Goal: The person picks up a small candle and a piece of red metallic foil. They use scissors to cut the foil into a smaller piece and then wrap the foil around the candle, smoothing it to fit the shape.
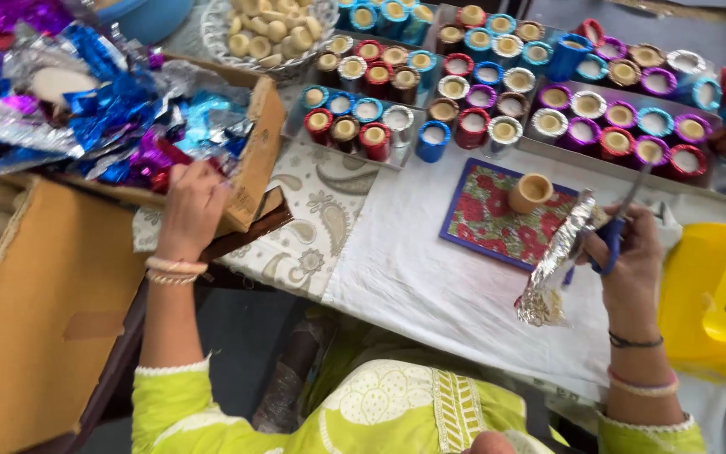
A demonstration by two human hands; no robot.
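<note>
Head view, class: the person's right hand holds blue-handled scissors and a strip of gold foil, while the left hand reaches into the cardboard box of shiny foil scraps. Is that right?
Not quite. In the head view the strip in the right hand is silver foil, not gold. The rest stands: that hand holds blue-handled scissors, and the left hand reaches into the cardboard box of shiny foil scraps.

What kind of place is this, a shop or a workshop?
Probably a small craft workshop: trays of small foil-wrapped wax-filled cups, a cardboard box of shiny coloured foil scraps, and the right hand holding blue-handled scissors and silver foil.
</note>
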